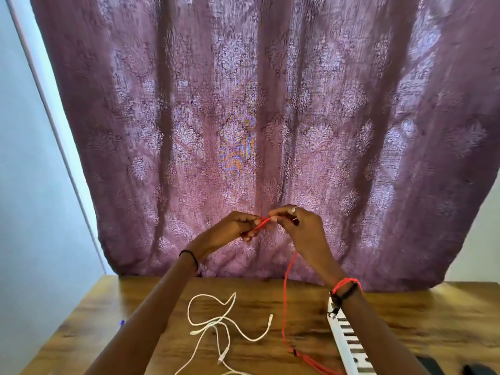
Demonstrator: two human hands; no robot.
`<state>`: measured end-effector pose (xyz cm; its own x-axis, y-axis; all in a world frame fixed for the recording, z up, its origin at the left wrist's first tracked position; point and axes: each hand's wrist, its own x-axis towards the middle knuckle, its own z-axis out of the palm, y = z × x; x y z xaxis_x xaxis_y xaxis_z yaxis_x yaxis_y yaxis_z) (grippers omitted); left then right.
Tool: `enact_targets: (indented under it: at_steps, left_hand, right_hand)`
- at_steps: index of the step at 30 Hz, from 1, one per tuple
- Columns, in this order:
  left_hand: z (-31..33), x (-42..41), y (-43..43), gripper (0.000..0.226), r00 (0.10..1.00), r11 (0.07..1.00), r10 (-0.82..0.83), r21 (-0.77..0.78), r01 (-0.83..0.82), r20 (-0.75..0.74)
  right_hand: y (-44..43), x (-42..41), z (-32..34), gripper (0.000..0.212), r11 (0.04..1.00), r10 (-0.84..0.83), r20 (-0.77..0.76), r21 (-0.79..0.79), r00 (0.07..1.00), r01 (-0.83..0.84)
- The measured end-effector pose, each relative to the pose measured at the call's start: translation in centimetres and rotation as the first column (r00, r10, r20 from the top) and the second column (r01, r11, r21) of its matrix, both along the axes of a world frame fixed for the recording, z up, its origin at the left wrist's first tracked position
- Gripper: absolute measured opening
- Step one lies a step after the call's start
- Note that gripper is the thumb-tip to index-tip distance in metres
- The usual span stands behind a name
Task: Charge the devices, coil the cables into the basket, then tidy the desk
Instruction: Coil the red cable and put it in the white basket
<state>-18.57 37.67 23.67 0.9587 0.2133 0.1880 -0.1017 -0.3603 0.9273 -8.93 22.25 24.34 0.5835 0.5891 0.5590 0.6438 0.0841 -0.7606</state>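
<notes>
Both my hands are raised in front of the curtain, above the wooden desk [405,320]. My left hand [238,226] and my right hand [300,226] each pinch a thin red cable [285,293] between their fingertips. From my right hand the cable hangs down to the desk, where its dark plug lies. Loose white cables [216,323] sprawl on the desk below my left forearm. A white basket [343,334] with slotted sides sits under my right forearm, partly hidden.
A purple patterned curtain [257,117] hangs right behind the desk. Dark objects [433,365] lie at the desk's bottom right corner. A small blue thing [121,322] shows at the desk's left edge.
</notes>
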Motion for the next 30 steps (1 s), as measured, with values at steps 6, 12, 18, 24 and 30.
enact_targets:
  at_steps: [6,12,18,24,30]
  left_hand:
    - [0.5,-0.8,-0.8,0.029,0.988,0.902,-0.145,-0.403,0.153,0.05]
    - [0.8,-0.9,-1.6,0.032,0.977,0.772,-0.102,-0.605,0.195,0.185]
    - [1.1,-0.1,-2.1,0.045,0.937,0.568,-0.135,-0.75,0.34,0.323]
    - [1.4,0.9,-3.3,0.044,0.879,0.395,-0.092,-0.793,0.464,0.468]
    - [2.9,1.0,-4.1,0.046,0.885,0.361,0.088,-0.843,0.399,0.457]
  right_hand:
    - [-0.2,0.1,0.7,0.012,0.994,0.06,-0.101,0.102,0.993,-0.05]
    - [0.2,0.3,0.9,0.021,0.971,0.122,-0.258,0.232,0.958,-0.061]
    - [0.6,-0.7,0.4,0.028,0.948,0.169,-0.34,0.312,0.925,-0.059]
    - [0.9,-1.9,0.5,0.038,0.957,0.145,-0.355,0.287,0.924,-0.039]
    - [0.6,-2.4,0.6,0.035,0.978,0.094,-0.299,0.207,0.95,-0.032]
